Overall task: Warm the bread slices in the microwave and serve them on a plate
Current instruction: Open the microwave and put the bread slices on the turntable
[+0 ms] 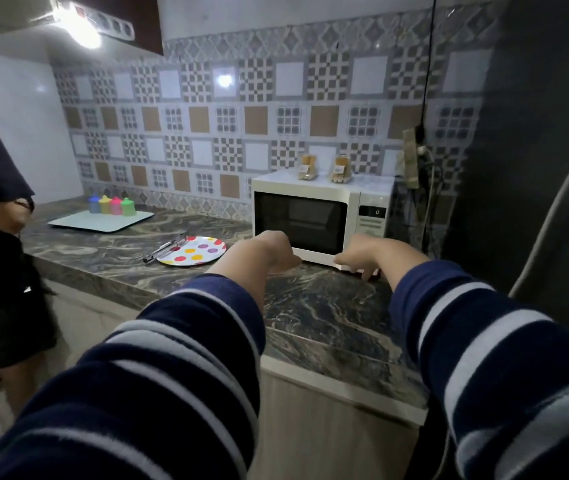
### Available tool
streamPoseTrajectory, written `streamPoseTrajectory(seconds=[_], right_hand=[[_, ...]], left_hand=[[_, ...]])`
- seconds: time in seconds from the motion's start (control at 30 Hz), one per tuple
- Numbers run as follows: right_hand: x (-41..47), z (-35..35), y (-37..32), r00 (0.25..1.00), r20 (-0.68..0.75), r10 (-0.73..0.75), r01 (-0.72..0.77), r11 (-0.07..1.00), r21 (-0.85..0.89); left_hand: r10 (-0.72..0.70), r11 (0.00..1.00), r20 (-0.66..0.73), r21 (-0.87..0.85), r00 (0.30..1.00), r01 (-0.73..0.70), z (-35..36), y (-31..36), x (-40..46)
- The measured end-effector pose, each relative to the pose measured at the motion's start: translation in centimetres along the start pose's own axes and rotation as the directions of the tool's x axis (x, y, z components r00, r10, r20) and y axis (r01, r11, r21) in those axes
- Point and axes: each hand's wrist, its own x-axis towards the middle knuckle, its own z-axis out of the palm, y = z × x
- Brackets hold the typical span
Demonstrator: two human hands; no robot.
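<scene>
White microwave (317, 216): on marble counter (311, 313), door closed, display lit. Two bagged bread packs (324, 169): on microwave top. Polka-dot plate (193, 250): left of microwave, metal tongs (165, 250) resting on its left edge. Left hand (278, 252): at the door's lower left corner, finger position cannot be told. Right hand (359, 256): at the lower right front edge, fingers loosely extended, holding nothing

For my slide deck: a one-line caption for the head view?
Both hands reach toward the closed microwave; bread bags on top, plate nearby.
</scene>
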Motion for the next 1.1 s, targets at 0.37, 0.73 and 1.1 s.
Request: streamPoseTrajectory(seconds=[0.37, 0.73, 1.1], right_hand=[[16.4, -3.0, 1.5, 0.959, -0.151, 0.242, -0.238, 0.970, 0.044], [29.2, -5.3, 6.1, 0.890, -0.350, 0.292, -0.293, 0.955, 0.051], [33.3, -5.2, 7.7, 0.862, -0.483, 0.151, -0.173, 0.985, 0.000]], left_hand=[[0.352, 0.930, 0.018, 0.107, 0.936, -0.352, -2.5, 0.9, 20.9], [0.524, 0.850, -0.098, 0.135, 0.846, -0.510, -0.9, 4.1, 34.4], [0.523, 0.852, -0.398, 0.267, 0.753, -0.451, 0.8, 6.6, 39.7]])
